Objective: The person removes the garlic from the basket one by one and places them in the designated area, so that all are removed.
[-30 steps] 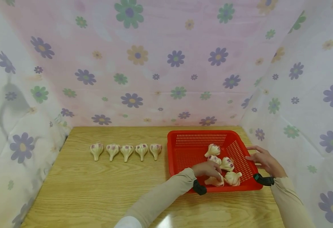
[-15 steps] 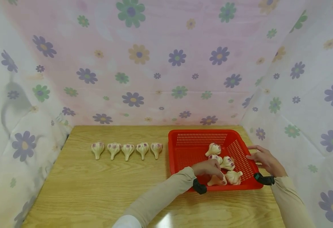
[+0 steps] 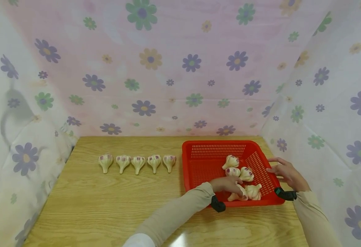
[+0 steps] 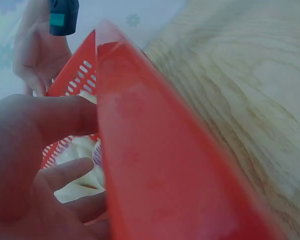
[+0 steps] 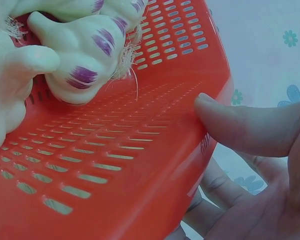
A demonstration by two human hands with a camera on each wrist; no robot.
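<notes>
My left hand [image 3: 227,184] reaches over the front wall into a red plastic basket [image 3: 196,168], its fingers fairly straight beside a garlic bulb [image 3: 238,195] near the front. In the left wrist view, the left hand's [image 4: 45,150] thumb and fingers are spread apart, tips partly hidden by the basket wall [image 4: 150,150]. Other garlic bulbs [image 3: 246,174] lie to the right inside the basket. My right hand [image 3: 288,175] holds the basket's right rim; in the right wrist view its thumb [image 5: 250,122] presses the rim, with fingers outside the wall.
Several garlic bulbs [image 3: 138,164] lie in a row on the wooden table [image 3: 112,206], left of the basket, stems toward the front. Flowered cloth [image 3: 174,113] hangs behind and along both sides.
My left hand has shifted slightly right inside the basket and its fingers look straighter. The garlic bulb under it has moved a little right, beside another bulb. My right hand stays on the rim.
</notes>
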